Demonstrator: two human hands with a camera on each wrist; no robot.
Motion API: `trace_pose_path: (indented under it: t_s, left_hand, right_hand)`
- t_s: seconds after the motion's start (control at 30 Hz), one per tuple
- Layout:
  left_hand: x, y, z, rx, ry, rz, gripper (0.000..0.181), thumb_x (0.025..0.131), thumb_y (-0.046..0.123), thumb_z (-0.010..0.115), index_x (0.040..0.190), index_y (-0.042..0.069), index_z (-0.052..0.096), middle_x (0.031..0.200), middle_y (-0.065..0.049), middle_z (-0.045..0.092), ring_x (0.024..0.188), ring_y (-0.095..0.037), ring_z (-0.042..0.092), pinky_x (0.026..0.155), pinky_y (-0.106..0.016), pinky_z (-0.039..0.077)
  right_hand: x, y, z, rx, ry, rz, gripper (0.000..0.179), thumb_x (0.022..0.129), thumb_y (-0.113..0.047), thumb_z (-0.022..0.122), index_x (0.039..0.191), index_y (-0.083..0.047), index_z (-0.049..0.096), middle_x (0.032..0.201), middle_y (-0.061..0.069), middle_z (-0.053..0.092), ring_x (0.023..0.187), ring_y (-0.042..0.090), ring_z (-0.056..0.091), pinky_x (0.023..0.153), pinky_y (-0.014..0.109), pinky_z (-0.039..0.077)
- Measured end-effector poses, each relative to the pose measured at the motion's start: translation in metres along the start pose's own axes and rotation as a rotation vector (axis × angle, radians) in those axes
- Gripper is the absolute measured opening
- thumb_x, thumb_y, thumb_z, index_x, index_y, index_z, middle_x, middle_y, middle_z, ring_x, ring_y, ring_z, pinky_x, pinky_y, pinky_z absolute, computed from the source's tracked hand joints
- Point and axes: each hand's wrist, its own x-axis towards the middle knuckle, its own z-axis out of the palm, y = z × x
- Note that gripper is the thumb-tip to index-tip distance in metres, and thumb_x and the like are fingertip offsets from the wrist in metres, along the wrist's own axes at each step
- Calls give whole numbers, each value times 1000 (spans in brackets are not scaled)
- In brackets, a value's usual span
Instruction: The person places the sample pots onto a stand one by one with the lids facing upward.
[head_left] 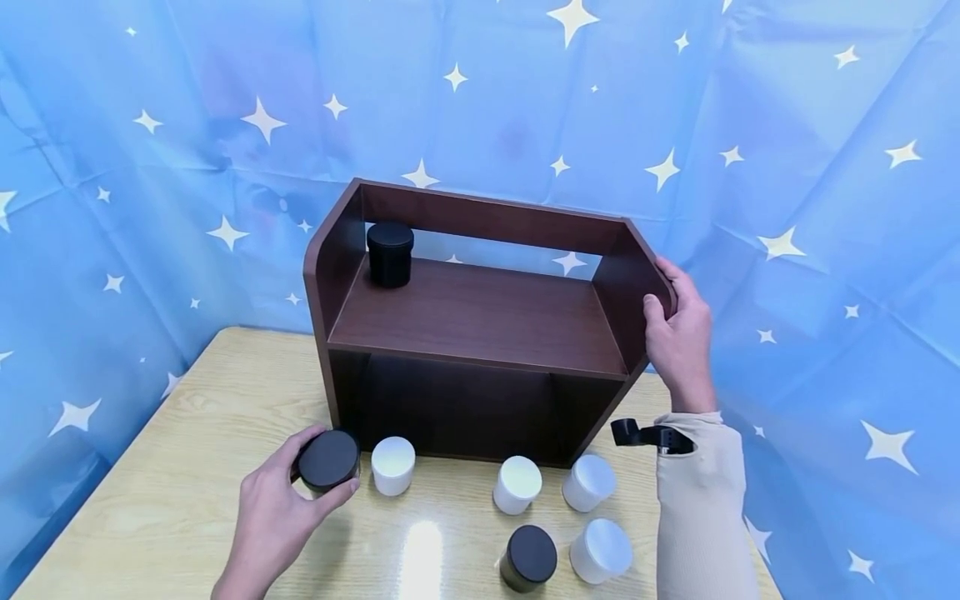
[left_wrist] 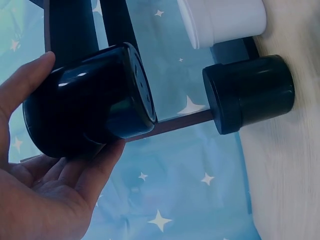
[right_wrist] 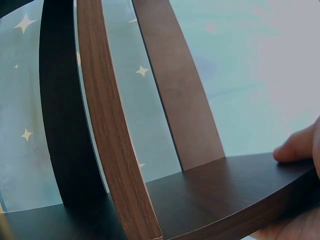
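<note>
My left hand (head_left: 277, 500) holds a black lidded jar (head_left: 328, 460) between thumb and fingers, in front of the lower left of a dark brown two-tier shelf (head_left: 472, 321). The left wrist view shows this jar (left_wrist: 82, 102) raised off the table, its base facing the camera's right. My right hand (head_left: 681, 337) grips the shelf's right side panel, thumb on the inner face and fingers round the outside. In the right wrist view the thumb (right_wrist: 297, 146) lies on that panel. Another black jar (head_left: 390, 257) stands at the left end of the upper tier.
Before the shelf on the wooden table (head_left: 180, 492) stand several white jars, one (head_left: 393, 467) near my left hand and another (head_left: 517, 485) farther right. A third black jar (head_left: 528, 558) is near the front. A blue star-patterned curtain (head_left: 510, 100) hangs behind.
</note>
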Motion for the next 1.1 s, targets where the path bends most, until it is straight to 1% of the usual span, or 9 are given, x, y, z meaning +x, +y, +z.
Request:
trace_pose_path:
  t_s: [0.13, 0.27, 0.37, 0.53, 0.73, 0.8, 0.93, 1.1]
  left_hand:
    - [3, 3, 1, -11, -14, -9, 74, 63, 32, 95, 128, 11, 65, 117, -17, 74, 104, -37, 71, 78, -40, 51]
    - [7, 6, 0, -15, -8, 8, 73, 64, 33, 94, 128, 11, 66, 116, -17, 74, 103, -36, 71, 77, -41, 50]
    - [10, 10, -2, -14, 3, 22, 71, 64, 32, 94, 127, 12, 66, 114, -17, 75, 100, -34, 71, 75, -38, 49]
    - [14, 15, -3, -27, 19, 19, 70, 64, 32, 94, 126, 15, 67, 112, -13, 76, 95, -28, 71, 71, -31, 49]
    - [16, 21, -4, -50, 21, 0, 70, 63, 34, 95, 126, 16, 68, 114, -14, 76, 96, -31, 73, 73, -30, 52]
    - [17, 23, -4, -42, 19, 1, 70, 64, 35, 94, 126, 16, 68, 113, -15, 76, 96, -31, 73, 73, -31, 51]
    - [20, 26, -5, -25, 20, 16, 71, 64, 37, 94, 127, 15, 69, 114, -16, 75, 96, -32, 73, 73, -32, 49]
    - [25, 31, -7, -25, 51, 65, 71, 64, 34, 94, 126, 12, 69, 115, -16, 75, 93, -33, 74, 72, -33, 51]
  right_hand:
    - [0, 1, -1, 3, 1, 4, 51, 103, -13, 44, 152, -26, 45, 148, 8, 55, 120, 26, 60, 81, 9, 48]
    - [0, 1, -1, 18, 8, -1, 50, 103, -12, 44, 151, -25, 46, 147, 9, 55, 119, 25, 61, 80, 8, 49]
    - [-1, 0, -1, 16, 12, -5, 50, 103, -12, 45, 151, -24, 47, 146, 9, 55, 118, 24, 61, 79, 6, 48]
    - [0, 1, 0, 9, 17, -11, 49, 102, -12, 45, 150, -23, 47, 146, 9, 56, 117, 24, 61, 78, 6, 47]
    - [-1, 1, 0, -7, 3, -5, 49, 103, -15, 45, 151, -25, 46, 147, 8, 55, 119, 25, 61, 79, 6, 46]
    - [-2, 1, 0, -2, 2, -4, 50, 103, -14, 45, 151, -25, 46, 147, 9, 55, 119, 26, 61, 79, 6, 46]
    - [-2, 2, 1, -4, 2, -6, 50, 103, -14, 45, 151, -25, 46, 147, 9, 55, 119, 25, 61, 79, 6, 47]
    - [-1, 2, 0, -6, 8, -7, 50, 103, -15, 44, 152, -26, 45, 147, 9, 55, 119, 26, 61, 81, 9, 48]
